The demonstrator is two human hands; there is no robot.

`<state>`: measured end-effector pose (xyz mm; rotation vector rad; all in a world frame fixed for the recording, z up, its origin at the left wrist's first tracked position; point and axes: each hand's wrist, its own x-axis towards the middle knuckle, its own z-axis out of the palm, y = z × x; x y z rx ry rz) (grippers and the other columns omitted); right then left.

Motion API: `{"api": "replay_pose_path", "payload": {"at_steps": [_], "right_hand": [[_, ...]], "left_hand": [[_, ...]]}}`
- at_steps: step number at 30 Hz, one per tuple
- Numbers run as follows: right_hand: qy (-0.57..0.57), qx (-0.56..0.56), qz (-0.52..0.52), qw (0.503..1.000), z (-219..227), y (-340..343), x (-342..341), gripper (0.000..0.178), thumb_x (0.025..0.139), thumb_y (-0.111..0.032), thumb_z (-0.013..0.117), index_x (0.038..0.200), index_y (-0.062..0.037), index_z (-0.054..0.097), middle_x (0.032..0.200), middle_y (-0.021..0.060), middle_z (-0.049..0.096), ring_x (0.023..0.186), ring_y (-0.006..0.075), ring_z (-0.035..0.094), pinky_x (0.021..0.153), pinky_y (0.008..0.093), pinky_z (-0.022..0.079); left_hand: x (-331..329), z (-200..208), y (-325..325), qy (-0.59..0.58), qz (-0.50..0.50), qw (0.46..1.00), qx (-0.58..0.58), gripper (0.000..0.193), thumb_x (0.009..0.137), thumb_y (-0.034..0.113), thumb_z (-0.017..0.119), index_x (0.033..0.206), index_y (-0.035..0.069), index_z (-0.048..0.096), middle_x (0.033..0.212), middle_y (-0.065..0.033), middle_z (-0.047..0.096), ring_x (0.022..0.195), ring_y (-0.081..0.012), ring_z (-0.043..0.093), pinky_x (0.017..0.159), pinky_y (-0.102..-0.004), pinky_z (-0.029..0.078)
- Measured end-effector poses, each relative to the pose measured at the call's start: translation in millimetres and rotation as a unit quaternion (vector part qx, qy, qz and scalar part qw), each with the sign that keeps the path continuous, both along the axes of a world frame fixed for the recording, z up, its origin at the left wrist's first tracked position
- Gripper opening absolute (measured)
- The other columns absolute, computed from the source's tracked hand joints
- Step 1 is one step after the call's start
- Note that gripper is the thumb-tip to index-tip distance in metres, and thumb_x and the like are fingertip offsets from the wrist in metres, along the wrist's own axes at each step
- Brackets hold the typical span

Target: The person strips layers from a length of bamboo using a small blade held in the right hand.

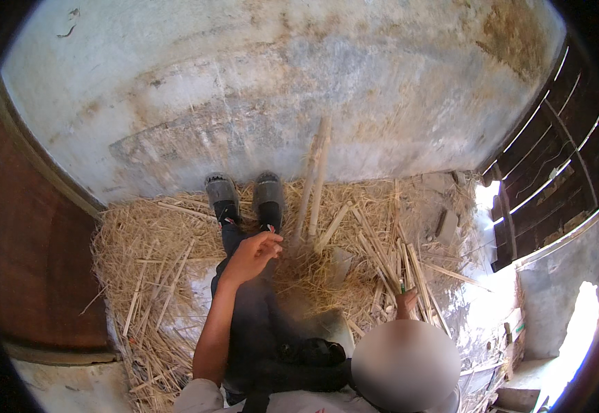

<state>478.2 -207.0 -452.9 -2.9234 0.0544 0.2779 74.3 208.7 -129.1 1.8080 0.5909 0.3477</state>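
Note:
My left hand (253,257) hovers over my dark trousers, just below my shoes, its fingers loosely bent and apart. Nothing shows between them. To the right, my right hand (405,301) is closed beside a bundle of dry sticks (380,265); a small green bit shows at its fingertips, too small to name. A round blur hides most of that forearm. Between the hands, loose straw (313,282) covers the ground, with a greyish haze over it. Two pale poles (320,172) rise from the straw and lean on the wall.
A stained plaster wall (258,89) stands right in front of my dark shoes (268,196). At the left is a brown panel (34,227); at the right, a dark slatted panel (554,158) lets light through. A brick-like block (446,226) lies on the right.

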Motion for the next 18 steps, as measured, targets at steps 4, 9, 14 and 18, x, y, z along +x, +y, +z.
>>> {"api": "replay_pose_path", "payload": {"at_steps": [4,9,14,18], "right_hand": [[0.183,0.031,0.080,0.979,-25,-34,53,0.122,0.066,-0.036,0.099,0.163,-0.0002,0.036,0.158,0.0306,0.050,0.137,0.0419,0.060,0.107,0.0499,0.057],[0.239,-0.034,0.168,0.956,-58,-28,40,0.126,0.060,-0.050,0.101,0.160,-0.0008,0.043,0.158,0.0275,0.052,0.143,0.0395,0.055,0.112,0.0523,0.053],[0.234,-0.043,0.151,0.960,-30,15,-29,0.103,0.077,-0.050,0.089,0.163,-0.0145,0.043,0.155,0.0287,0.053,0.145,0.0483,0.050,0.118,0.0543,0.046],[0.175,-0.016,0.099,0.979,-47,-2,-28,0.087,0.089,-0.055,0.078,0.158,-0.0110,0.050,0.170,0.0163,0.039,0.156,0.0391,0.039,0.122,0.0507,0.044]], "left_hand": [[-1,-6,-2,0.006,0.012,1.000,0.017,0.027,0.111,0.018,0.062,0.134,0.005,0.066,0.112,-0.0130,0.077,0.102,-0.0207,0.075,0.091,-0.0399,0.059],[3,4,-9,0.033,0.002,0.999,0.032,0.026,0.111,0.016,0.062,0.133,0.005,0.066,0.108,-0.0122,0.077,0.101,-0.0218,0.076,0.091,-0.0413,0.060],[0,5,-8,0.085,-0.007,0.994,0.071,0.027,0.108,0.010,0.064,0.134,0.005,0.066,0.105,-0.0106,0.077,0.100,-0.0228,0.076,0.091,-0.0419,0.061],[5,3,-6,0.080,-0.024,0.994,0.069,0.029,0.106,0.009,0.067,0.135,0.006,0.066,0.106,-0.0109,0.077,0.099,-0.0233,0.076,0.090,-0.0420,0.061]]}}
